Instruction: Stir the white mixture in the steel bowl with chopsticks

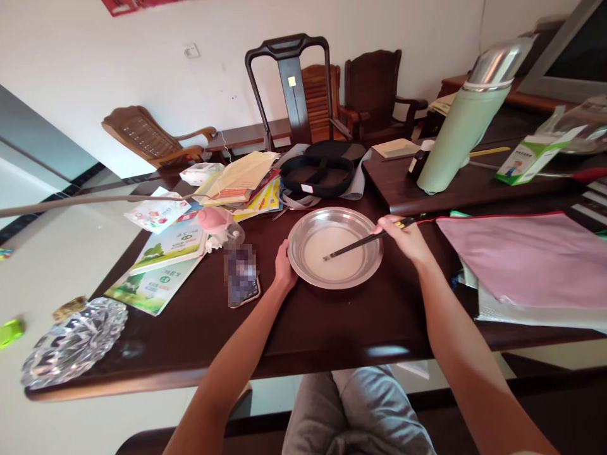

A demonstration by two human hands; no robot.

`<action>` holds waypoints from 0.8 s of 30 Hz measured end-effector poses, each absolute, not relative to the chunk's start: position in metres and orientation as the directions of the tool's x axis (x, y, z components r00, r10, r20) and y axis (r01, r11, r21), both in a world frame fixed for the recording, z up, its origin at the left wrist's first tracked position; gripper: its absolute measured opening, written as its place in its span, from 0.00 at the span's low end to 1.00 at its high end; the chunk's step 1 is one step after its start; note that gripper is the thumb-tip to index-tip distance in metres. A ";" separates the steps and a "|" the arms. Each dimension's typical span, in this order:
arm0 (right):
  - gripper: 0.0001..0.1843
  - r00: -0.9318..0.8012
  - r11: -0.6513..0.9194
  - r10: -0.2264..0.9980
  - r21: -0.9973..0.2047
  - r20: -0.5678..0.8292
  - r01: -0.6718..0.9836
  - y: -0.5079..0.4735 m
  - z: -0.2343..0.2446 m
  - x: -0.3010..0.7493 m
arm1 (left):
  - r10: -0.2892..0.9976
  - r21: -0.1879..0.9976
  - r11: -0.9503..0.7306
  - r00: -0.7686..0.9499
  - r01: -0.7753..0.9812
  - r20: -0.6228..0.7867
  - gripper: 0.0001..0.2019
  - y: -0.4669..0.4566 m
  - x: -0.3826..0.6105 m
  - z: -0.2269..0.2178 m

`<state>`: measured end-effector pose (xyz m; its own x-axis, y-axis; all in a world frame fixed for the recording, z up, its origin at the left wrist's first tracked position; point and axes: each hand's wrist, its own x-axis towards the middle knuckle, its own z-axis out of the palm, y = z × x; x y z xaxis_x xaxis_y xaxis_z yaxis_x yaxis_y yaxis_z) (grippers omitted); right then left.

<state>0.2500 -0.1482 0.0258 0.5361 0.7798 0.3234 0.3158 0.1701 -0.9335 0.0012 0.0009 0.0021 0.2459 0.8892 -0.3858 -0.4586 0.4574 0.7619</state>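
A round metal plate (pixel 334 248) is seated on the dark wooden table (pixel 332 328), near the middle of its width and set back from the near edge. The left rim of the plate is gripped by the left hand (pixel 284 268), whose fingers are curled against the rim with the palm resting on the table surface. A pair of dark chopsticks (pixel 365 242) is pinched in the closed right hand (pixel 406 240), which is positioned at the right rim of the plate; the tips of the chopsticks are angled down to the pale flat bottom of the plate, left of its centre. A phone (pixel 241 278) is laid flat just beside the left hand, toward the left edge of the table. Behind the phone a pink-capped small bottle (pixel 219 226) is located, and a spread of booklets (pixel 165 265) is scattered toward the far left corner. A black divided tray (pixel 323 174) is placed behind the plate at the far edge. A pink zip folder (pixel 526 259) is laid on the right side of the table. A green thermos (pixel 462 133) is stood on the adjoining table behind it. A cut-glass ashtray (pixel 73 341) is positioned at the near left corner.
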 end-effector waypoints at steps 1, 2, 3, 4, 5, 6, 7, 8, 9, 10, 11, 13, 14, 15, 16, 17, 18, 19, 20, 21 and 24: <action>0.30 0.519 0.166 0.790 -0.929 0.326 0.331 -0.147 0.026 0.248 | 0.891 0.762 0.455 0.244 -0.460 -0.384 0.17 0.000 0.001 0.003; 0.30 0.524 0.163 0.783 -0.924 0.335 0.347 -0.147 0.026 0.248 | 0.892 0.763 0.452 0.243 -0.462 -0.381 0.17 0.000 0.001 0.004; 0.30 0.551 0.162 0.758 -0.919 0.348 0.359 -0.147 0.026 0.250 | 0.893 0.765 0.449 0.243 -0.462 -0.378 0.17 -0.001 0.002 0.005; 0.30 0.593 0.163 0.720 -0.918 0.362 0.362 -0.147 0.025 0.252 | 0.894 0.766 0.447 0.242 -0.461 -0.377 0.17 -0.001 0.002 0.006; 0.31 0.637 0.166 0.677 -0.920 0.368 0.355 -0.148 0.025 0.255 | 0.895 0.767 0.447 0.239 -0.460 -0.378 0.17 -0.001 0.002 0.006; 0.32 0.671 0.171 0.644 -0.924 0.367 0.341 -0.150 0.025 0.258 | 0.896 0.769 0.445 0.235 -0.459 -0.378 0.17 -0.001 0.002 0.006; 0.32 0.689 0.178 0.629 -0.929 0.360 0.323 -0.151 0.025 0.260 | 0.897 0.771 0.442 0.233 -0.458 -0.376 0.17 -0.001 0.002 0.006; 0.33 0.688 0.182 0.636 -0.934 0.350 0.307 -0.151 0.025 0.260 | 0.898 0.773 0.439 0.233 -0.458 -0.373 0.16 -0.001 0.002 0.006; 0.33 0.669 0.182 0.661 -0.938 0.340 0.296 -0.151 0.025 0.258 | 0.898 0.773 0.439 0.235 -0.458 -0.371 0.16 -0.001 0.001 0.005; 0.33 0.634 0.177 0.699 -0.939 0.331 0.295 -0.151 0.026 0.256 | 0.898 0.773 0.440 0.239 -0.457 -0.370 0.16 0.000 0.001 0.005; 0.32 0.592 0.172 0.738 -0.938 0.325 0.302 -0.150 0.027 0.253 | 0.897 0.772 0.442 0.242 -0.456 -0.371 0.16 0.000 0.001 0.004; 0.31 0.528 0.167 0.783 -0.929 0.328 0.330 -0.148 0.027 0.248 | 0.894 0.770 0.447 0.243 -0.455 -0.375 0.15 0.001 0.001 0.003; 0.31 0.523 0.166 0.783 -0.923 0.337 0.346 -0.147 0.027 0.247 | 0.894 0.771 0.448 0.243 -0.453 -0.376 0.15 0.001 0.001 0.002; 0.30 0.543 0.164 0.765 -0.919 0.348 0.358 -0.147 0.026 0.248 | 0.895 0.772 0.447 0.244 -0.453 -0.375 0.15 0.002 0.001 0.002; 0.31 0.583 0.163 0.728 -0.917 0.360 0.363 -0.147 0.025 0.251 | 0.895 0.772 0.445 0.246 -0.453 -0.372 0.15 0.002 0.001 0.001; 0.31 0.630 0.165 0.684 -0.919 0.367 0.357 -0.147 0.024 0.254 | 0.896 0.772 0.444 0.248 -0.454 -0.369 0.15 0.002 0.001 0.000; 0.31 0.670 0.170 0.645 -0.924 0.367 0.342 -0.148 0.023 0.257 | 0.897 0.774 0.441 0.250 -0.455 -0.365 0.16 0.002 0.001 0.000; 0.32 0.695 0.179 0.622 -0.929 0.361 0.323 -0.149 0.022 0.259 | 0.899 0.775 0.437 0.250 -0.456 -0.360 0.16 0.002 0.001 0.000; 0.32 0.701 0.187 0.621 -0.934 0.352 0.304 -0.149 0.022 0.260 | 0.901 0.776 0.433 0.249 -0.458 -0.356 0.17 0.003 0.001 -0.001; 0.32 0.685 0.190 0.644 -0.938 0.341 0.289 -0.149 0.022 0.259 | 0.902 0.777 0.431 0.249 -0.459 -0.353 0.17 0.003 0.000 -0.001; 0.31 0.564 0.175 0.761 -0.939 0.321 0.297 -0.147 0.024 0.251 | 0.897 0.771 0.441 0.259 -0.461 -0.358 0.18 0.003 0.001 -0.001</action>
